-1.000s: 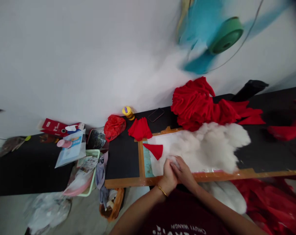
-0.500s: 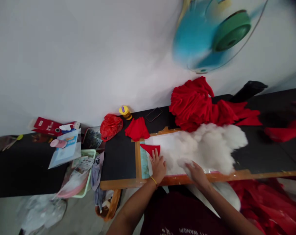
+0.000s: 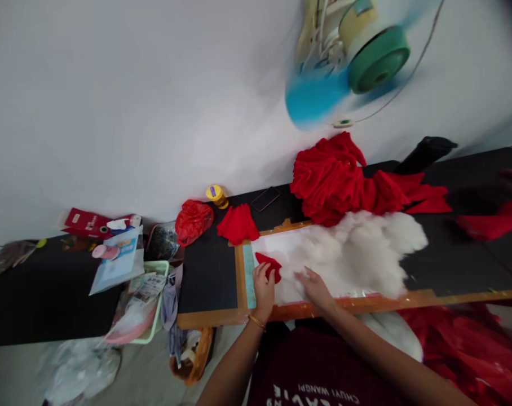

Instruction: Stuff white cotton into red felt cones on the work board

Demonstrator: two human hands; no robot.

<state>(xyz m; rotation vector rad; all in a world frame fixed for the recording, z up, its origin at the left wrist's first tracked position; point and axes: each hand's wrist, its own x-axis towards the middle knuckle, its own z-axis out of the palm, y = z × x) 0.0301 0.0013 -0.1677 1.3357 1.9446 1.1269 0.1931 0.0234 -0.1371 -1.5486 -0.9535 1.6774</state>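
Observation:
A small red cloth piece [image 3: 274, 267] is at the left part of the white board [image 3: 266, 241], with my left hand [image 3: 264, 286] closed on its lower edge. To its right, my right hand [image 3: 314, 286] holds a thin tuft of white stuffing [image 3: 296, 282] between its fingers. A big fluffy heap of white stuffing [image 3: 366, 248] covers the right part of the board. Behind it lies a large pile of red cloth pieces [image 3: 330, 177]. A smaller red stack [image 3: 238, 224] sits behind the board's left corner.
Along the wall stand a yellow-lidded jar [image 3: 217, 195], a red plastic bag [image 3: 193, 221] and a phone [image 3: 265, 199]. A fan [image 3: 378, 62] hangs above. A green basket [image 3: 157, 316] is at the left, and red material [image 3: 459, 349] lies below the table's right edge.
My left hand has gone from lying flat on the red piece to gripping it, and the piece is now lifted and bunched. My right hand has moved left with its tuft.

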